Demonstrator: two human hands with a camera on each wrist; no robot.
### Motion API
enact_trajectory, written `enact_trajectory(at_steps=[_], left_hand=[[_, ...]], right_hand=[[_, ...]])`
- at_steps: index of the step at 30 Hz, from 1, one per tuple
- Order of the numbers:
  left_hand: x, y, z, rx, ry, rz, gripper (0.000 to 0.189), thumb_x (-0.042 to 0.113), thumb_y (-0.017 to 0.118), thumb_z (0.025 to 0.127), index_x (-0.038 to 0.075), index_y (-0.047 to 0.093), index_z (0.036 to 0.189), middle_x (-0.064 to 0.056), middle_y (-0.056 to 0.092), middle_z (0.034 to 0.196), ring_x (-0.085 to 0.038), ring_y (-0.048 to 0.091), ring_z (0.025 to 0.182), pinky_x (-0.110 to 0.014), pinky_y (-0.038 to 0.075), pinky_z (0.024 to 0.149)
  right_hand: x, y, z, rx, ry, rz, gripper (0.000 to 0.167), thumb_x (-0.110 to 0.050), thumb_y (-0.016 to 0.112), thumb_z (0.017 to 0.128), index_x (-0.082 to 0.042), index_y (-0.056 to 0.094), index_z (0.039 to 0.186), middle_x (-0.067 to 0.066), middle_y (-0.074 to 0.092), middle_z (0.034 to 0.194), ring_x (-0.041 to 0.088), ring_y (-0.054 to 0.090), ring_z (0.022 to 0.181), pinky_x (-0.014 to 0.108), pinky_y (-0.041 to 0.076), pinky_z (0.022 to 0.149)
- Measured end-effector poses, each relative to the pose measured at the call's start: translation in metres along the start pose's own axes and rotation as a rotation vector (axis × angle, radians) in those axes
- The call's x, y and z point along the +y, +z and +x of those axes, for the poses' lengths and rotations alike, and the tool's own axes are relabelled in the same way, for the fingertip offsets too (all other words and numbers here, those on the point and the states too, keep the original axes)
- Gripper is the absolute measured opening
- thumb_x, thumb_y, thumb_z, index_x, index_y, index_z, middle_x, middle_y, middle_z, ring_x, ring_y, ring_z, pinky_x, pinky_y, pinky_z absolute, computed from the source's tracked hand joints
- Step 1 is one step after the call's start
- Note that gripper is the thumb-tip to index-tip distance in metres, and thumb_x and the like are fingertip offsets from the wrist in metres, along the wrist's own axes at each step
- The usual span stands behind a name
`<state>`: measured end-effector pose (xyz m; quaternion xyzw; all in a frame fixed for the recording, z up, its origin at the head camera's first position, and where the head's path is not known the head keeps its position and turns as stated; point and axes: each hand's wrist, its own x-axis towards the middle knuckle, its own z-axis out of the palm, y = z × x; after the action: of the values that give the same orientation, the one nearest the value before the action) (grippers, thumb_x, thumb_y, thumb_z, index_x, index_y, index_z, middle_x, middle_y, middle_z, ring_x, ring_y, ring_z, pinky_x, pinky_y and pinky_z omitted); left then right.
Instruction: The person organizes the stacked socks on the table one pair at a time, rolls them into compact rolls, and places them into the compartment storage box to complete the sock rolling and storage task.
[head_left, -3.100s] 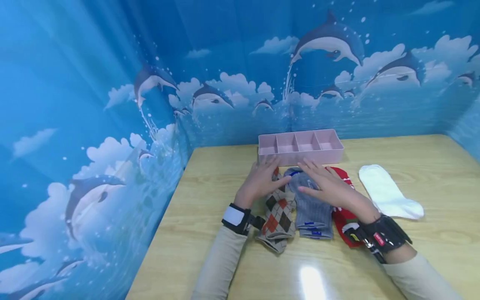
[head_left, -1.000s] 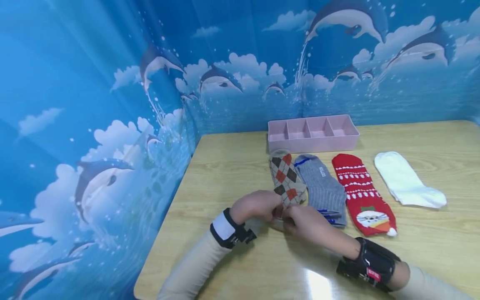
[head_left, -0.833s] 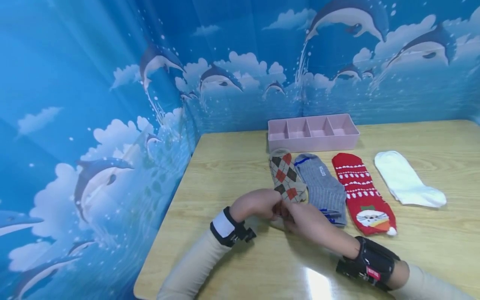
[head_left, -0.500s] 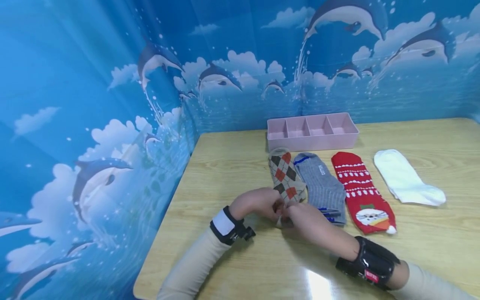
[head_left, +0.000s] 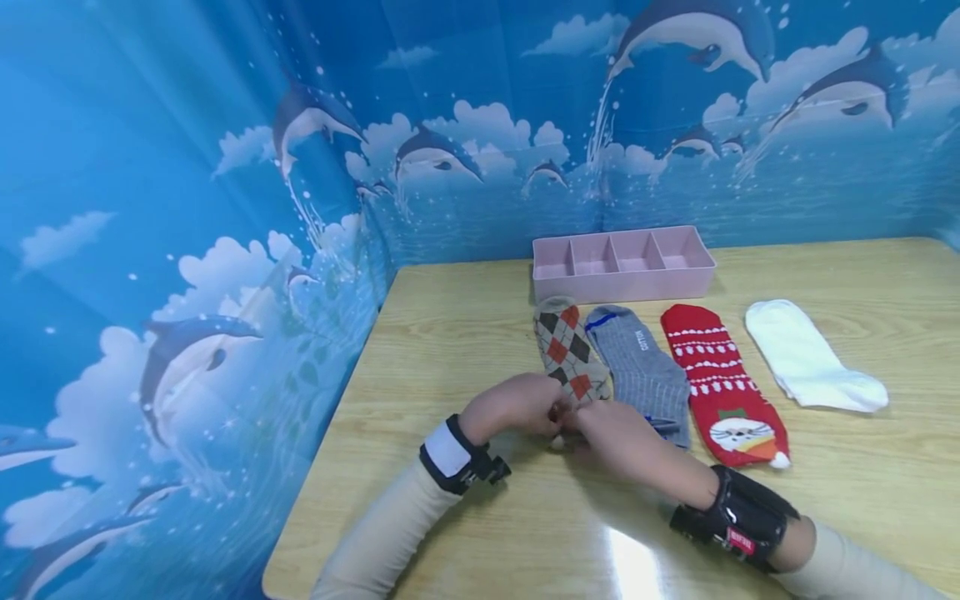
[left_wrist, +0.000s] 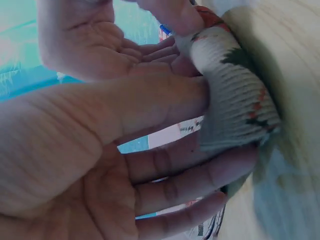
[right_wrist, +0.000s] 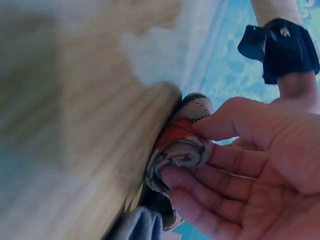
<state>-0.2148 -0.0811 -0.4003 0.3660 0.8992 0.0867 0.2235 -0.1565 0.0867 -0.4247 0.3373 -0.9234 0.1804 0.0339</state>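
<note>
An argyle sock in beige, brown and orange lies at the left of a row of socks, its near end rolled up. My left hand pinches one side of that roll, thumb against the ribbed beige knit in the left wrist view. From the other side my right hand grips the roll; its spiral end shows between thumb and fingers in the right wrist view. The hands meet at the fingertips and hide most of the roll in the head view. Just right of them lie grey socks with blue trim.
A red sock with a white-faced figure and a white sock lie farther right. Behind the row stands a pink box with several compartments. A dolphin-print curtain borders the wooden table behind and at left.
Earlier both hands were spread above the socks. They have since come down to the argyle sock's near end and gripped it, which is now rolled. Over the last half second they barely shift.
</note>
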Motion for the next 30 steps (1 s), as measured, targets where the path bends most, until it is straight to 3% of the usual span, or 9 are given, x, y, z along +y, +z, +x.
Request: enact_trajectory(at_steps=[4, 6, 9, 12, 16, 24, 30], left_hand=[[0.001, -0.004, -0.005, -0.003, 0.012, -0.053, 0.027, 0.015, 0.074, 0.09, 0.016, 0.064, 0.066, 0.01, 0.045, 0.056, -0.004, 0.04, 0.051, -0.018, 0.032, 0.05], [0.001, -0.005, -0.007, -0.023, 0.031, -0.076, 0.034, 0.018, 0.077, 0.089, 0.018, 0.057, 0.061, 0.011, 0.041, 0.053, -0.002, 0.037, 0.049, -0.017, 0.029, 0.049], [0.001, -0.006, -0.009, -0.043, 0.065, -0.087, 0.039, 0.021, 0.077, 0.09, 0.018, 0.054, 0.059, 0.011, 0.041, 0.053, -0.001, 0.035, 0.049, -0.017, 0.027, 0.049], [0.001, -0.007, -0.009, -0.036, 0.076, -0.069, 0.035, 0.022, 0.073, 0.094, 0.018, 0.056, 0.063, 0.011, 0.043, 0.055, -0.002, 0.037, 0.05, -0.017, 0.029, 0.049], [0.002, -0.007, -0.008, -0.032, 0.069, -0.046, 0.026, 0.021, 0.072, 0.095, 0.015, 0.062, 0.071, 0.01, 0.045, 0.06, -0.004, 0.04, 0.054, -0.017, 0.032, 0.052], [0.0, -0.005, -0.005, -0.026, 0.058, 0.005, 0.014, 0.016, 0.067, 0.098, 0.01, 0.07, 0.086, 0.006, 0.055, 0.073, -0.007, 0.05, 0.067, -0.019, 0.041, 0.063], [-0.001, -0.006, -0.002, -0.024, 0.04, -0.037, 0.007, 0.01, 0.069, 0.095, 0.008, 0.07, 0.088, 0.006, 0.055, 0.072, -0.007, 0.051, 0.066, -0.018, 0.042, 0.062]], right_hand=[[0.008, -0.006, 0.003, -0.087, 0.081, 0.135, 0.024, -0.007, 0.078, 0.078, -0.018, 0.059, 0.067, -0.009, 0.055, 0.063, 0.005, 0.047, 0.058, 0.023, 0.039, 0.053], [0.012, -0.008, 0.005, -0.127, 0.107, 0.235, 0.018, -0.006, 0.076, 0.08, -0.017, 0.064, 0.072, -0.009, 0.055, 0.064, 0.005, 0.046, 0.059, 0.023, 0.039, 0.054], [0.018, -0.011, 0.007, -0.173, 0.136, 0.345, 0.01, -0.006, 0.074, 0.083, -0.012, 0.069, 0.077, -0.007, 0.057, 0.066, 0.007, 0.047, 0.06, 0.023, 0.04, 0.056], [0.021, -0.011, 0.009, -0.185, 0.15, 0.374, 0.01, -0.005, 0.074, 0.082, -0.011, 0.069, 0.089, -0.005, 0.059, 0.072, 0.008, 0.049, 0.064, 0.024, 0.042, 0.058], [0.017, -0.011, 0.008, -0.144, 0.149, 0.306, 0.019, -0.005, 0.074, 0.082, -0.014, 0.064, 0.095, -0.004, 0.061, 0.077, 0.008, 0.051, 0.065, 0.024, 0.044, 0.058], [0.002, -0.005, 0.005, 0.036, 0.073, 0.073, 0.019, 0.002, 0.072, 0.079, -0.016, 0.073, 0.076, -0.003, 0.065, 0.076, 0.007, 0.054, 0.064, 0.024, 0.045, 0.054], [-0.001, -0.002, 0.003, 0.095, 0.041, -0.057, 0.019, 0.0, 0.075, 0.08, -0.019, 0.074, 0.082, -0.004, 0.061, 0.078, 0.008, 0.052, 0.067, 0.023, 0.043, 0.053]])
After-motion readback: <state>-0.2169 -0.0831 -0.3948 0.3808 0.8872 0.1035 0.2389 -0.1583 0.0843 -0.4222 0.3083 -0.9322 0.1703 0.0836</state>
